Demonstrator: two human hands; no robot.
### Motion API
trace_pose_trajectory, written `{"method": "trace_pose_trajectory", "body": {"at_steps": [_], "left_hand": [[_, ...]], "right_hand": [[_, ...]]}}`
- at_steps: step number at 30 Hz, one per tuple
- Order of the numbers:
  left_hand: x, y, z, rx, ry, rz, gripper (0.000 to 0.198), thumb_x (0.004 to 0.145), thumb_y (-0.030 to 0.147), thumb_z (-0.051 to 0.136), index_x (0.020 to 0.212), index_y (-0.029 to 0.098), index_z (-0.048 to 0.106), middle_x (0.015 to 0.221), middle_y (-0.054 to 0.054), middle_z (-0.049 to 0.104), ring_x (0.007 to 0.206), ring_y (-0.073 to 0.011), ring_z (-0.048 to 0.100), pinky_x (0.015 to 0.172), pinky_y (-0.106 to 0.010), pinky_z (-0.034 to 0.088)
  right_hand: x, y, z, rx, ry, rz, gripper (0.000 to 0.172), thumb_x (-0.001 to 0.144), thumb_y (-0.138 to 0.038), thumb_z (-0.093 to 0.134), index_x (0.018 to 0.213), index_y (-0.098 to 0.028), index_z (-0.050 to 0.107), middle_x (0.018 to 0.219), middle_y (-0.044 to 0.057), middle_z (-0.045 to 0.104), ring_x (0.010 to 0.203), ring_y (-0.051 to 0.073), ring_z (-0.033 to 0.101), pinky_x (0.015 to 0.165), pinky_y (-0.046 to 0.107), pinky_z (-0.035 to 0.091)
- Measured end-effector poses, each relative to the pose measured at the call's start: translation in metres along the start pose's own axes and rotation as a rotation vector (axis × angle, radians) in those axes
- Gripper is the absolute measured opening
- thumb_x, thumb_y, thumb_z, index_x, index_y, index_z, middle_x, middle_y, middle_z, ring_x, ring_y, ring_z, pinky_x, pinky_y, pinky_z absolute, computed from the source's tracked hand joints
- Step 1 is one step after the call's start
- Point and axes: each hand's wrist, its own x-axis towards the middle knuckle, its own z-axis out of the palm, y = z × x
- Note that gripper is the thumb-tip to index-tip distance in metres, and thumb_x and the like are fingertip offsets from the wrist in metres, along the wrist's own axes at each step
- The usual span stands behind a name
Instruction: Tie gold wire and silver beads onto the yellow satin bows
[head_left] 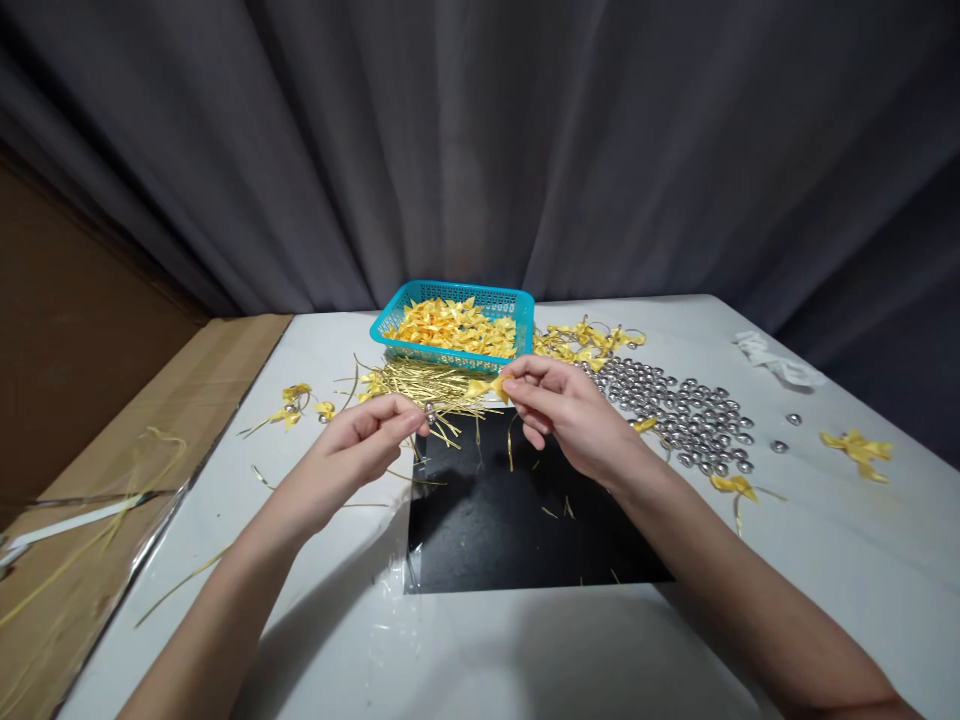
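Between the fingertips of my left hand (pixel 379 440) is a small silver bell (pixel 430 413), held above the left edge of the black mat. My right hand (pixel 566 405) pinches a yellow ribbon bow (pixel 489 388) by its right end, a little higher and to the right. The two hands are apart. Just behind them lies a heap of gold twist ties (pixel 431 382). Beyond it, a turquoise basket (pixel 450 357) holds many yellow bows (pixel 454 325).
Many silver bells (pixel 697 420) spread to the right, with finished-looking bow pieces (pixel 585 342) behind them. A loose bow (pixel 859 452) and crumpled white plastic (pixel 776 358) lie far right. The black mat (pixel 525 530) bears wire scraps. Cardboard (pixel 172 420) borders the left; a grey curtain (pixel 465 140) hangs behind.
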Motion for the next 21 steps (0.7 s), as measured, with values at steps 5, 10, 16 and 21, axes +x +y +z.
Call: {"method": "trace_pose_trajectory", "body": {"at_steps": [5,10,16,21], "left_hand": [[-0.003,-0.002,-0.004,-0.184,-0.068,0.177,0.023,0.082,0.038,0.057,0.069,0.020,0.055,0.054,0.006,0.028,0.046,-0.0073,0.017,0.041,-0.020,0.015],[-0.006,0.000,-0.013,-0.167,-0.224,0.398,0.036,0.081,0.041,0.055,0.054,0.019,0.045,0.055,0.002,0.036,0.054,-0.0120,0.034,0.048,-0.023,0.030],[-0.007,0.007,-0.008,0.312,-0.086,0.125,0.027,0.087,0.043,0.047,0.076,0.020,0.056,0.070,0.001,0.050,0.057,-0.0103,0.038,0.050,-0.022,0.031],[-0.010,0.008,-0.005,0.342,-0.128,0.295,0.023,0.089,0.033,0.045,0.073,0.020,0.055,0.068,0.002,0.052,0.060,-0.0092,0.044,0.054,-0.019,0.036]], "right_hand": [[0.005,0.004,-0.001,0.012,0.004,0.006,0.013,0.073,-0.024,0.063,0.074,-0.014,0.055,0.052,-0.007,0.039,0.037,0.001,0.029,0.032,0.015,0.031],[0.011,0.008,-0.003,0.043,0.033,0.012,0.014,0.070,-0.024,0.065,0.072,-0.015,0.054,0.049,-0.008,0.037,0.037,0.002,0.027,0.031,0.015,0.030],[0.010,0.003,-0.008,0.017,0.099,-0.035,0.017,0.069,-0.026,0.067,0.074,-0.015,0.055,0.049,-0.009,0.036,0.037,0.002,0.027,0.031,0.015,0.032],[0.010,0.001,-0.011,0.016,0.087,-0.043,0.016,0.069,-0.026,0.066,0.074,-0.014,0.055,0.048,-0.009,0.037,0.038,0.002,0.027,0.031,0.016,0.033]]}}
